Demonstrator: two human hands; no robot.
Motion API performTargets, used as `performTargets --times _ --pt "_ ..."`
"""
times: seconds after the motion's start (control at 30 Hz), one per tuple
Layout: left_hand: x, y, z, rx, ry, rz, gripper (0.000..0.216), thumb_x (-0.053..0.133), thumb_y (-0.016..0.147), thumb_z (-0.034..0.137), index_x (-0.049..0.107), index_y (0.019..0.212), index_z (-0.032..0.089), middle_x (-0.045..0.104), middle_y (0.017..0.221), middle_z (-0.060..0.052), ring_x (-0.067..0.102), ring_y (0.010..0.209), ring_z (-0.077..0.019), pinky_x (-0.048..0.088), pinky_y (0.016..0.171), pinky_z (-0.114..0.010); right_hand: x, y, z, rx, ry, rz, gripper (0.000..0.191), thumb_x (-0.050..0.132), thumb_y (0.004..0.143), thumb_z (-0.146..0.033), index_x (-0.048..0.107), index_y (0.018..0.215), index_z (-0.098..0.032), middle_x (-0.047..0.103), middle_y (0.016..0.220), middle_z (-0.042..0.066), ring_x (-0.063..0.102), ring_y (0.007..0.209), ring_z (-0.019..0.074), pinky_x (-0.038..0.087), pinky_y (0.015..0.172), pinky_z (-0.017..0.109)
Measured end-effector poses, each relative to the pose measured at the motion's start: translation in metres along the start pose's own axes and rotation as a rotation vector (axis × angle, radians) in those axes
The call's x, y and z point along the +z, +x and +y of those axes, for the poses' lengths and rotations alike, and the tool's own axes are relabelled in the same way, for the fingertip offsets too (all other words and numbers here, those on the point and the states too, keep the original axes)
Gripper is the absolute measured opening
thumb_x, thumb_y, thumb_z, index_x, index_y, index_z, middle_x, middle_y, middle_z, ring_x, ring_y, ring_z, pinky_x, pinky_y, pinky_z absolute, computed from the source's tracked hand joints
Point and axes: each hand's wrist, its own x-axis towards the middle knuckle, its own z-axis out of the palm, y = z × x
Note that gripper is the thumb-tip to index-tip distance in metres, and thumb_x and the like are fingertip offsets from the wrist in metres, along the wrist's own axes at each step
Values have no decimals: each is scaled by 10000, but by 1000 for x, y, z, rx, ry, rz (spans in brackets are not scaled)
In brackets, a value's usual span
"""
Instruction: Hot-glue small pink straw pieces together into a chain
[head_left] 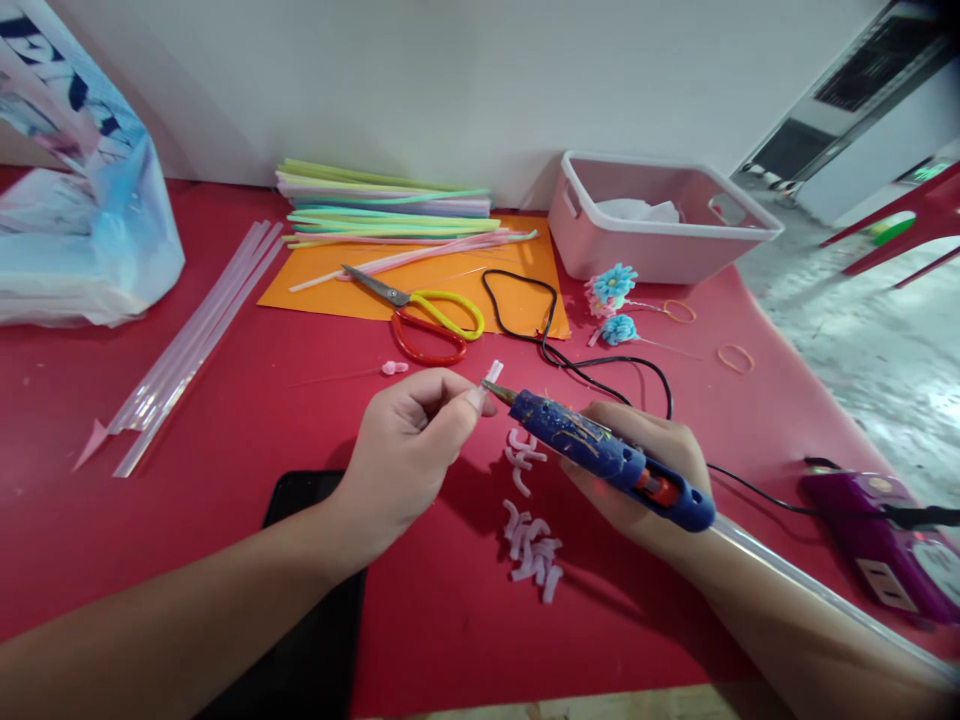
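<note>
Between thumb and forefinger, my left hand [420, 440] pinches a short pale pink piece of pipe cleaner [495, 372]. My right hand [637, 470] is wrapped round a blue hot glue gun [585, 440], its metal tip touching or nearly touching that piece. A clear glue stick [817, 590] sticks out of the gun's back end. Below the tip, short pink pipe cleaner pieces [532, 550] lie in two small heaps on the red table [435, 640]. A thin stem with a small pink bud [394, 368] rests left of the hands.
Scissors [435, 312] and long coloured pipe cleaners [390, 205] lie on orange paper [330, 295]. Around them are a pink basket [645, 245], blue fuzzy flowers [616, 285], glue sticks [202, 330], a plastic bag [112, 220], a black phone [322, 620] and a purple power strip [877, 540] with a black cord [615, 362].
</note>
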Motion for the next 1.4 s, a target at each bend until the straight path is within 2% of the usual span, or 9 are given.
performTargets --times 0.2,0.3,0.43,0.67,0.77,0.93,1.2,1.4 --pt "-1 0 2 8 1 -24 182 606 900 233 657 731 190 528 651 52 395 515 -61 314 509 -232 -1 -3 0 31 -12 19 162 681 788 -112 579 833 -231 584 656 -62 461 484 80 377 477 215" --pt "-1 -1 3 2 28 -15 174 604 898 234 669 742 192 579 676 43 399 513 -65 330 519 -238 0 -3 1 75 -27 46 155 677 787 -115 582 817 -234 579 635 -61 470 473 88 369 469 225" --pt "0 -2 5 -2 48 4 175 603 882 236 667 725 190 617 695 30 387 498 -73 343 521 -247 -1 -1 1 36 -50 23 145 673 791 -133 587 840 -238 580 637 -54 475 468 93 386 474 226" --pt "2 -2 9 11 58 3 180 599 884 256 677 733 199 473 546 66 362 476 -85 350 526 -248 -1 0 -1 -9 -10 18 173 683 789 -103 567 824 -227 564 645 -66 424 480 77 369 481 206" --pt "2 -2 10 16 79 -2 179 602 890 270 678 744 200 462 538 69 373 481 -87 347 526 -247 0 0 -3 4 -6 26 193 676 782 -75 568 831 -226 563 650 -63 412 489 75 358 491 209" --pt "2 -2 9 21 72 5 179 602 890 274 693 752 206 522 581 54 379 484 -85 325 509 -250 0 0 -2 8 -7 12 206 675 779 -74 554 819 -237 554 638 -55 419 479 85 359 480 224" --pt "2 -2 8 12 54 10 177 612 891 277 704 755 211 532 595 46 376 487 -90 342 511 -249 -1 0 -2 4 0 6 190 651 792 -88 541 814 -241 560 640 -51 440 472 88 370 469 223" --pt "0 -2 5 10 46 14 180 634 893 304 708 767 200 628 706 19 398 505 -79 369 527 -247 -1 0 -1 30 -78 52 220 649 769 -77 501 786 -240 547 623 -53 422 457 89 364 464 229"
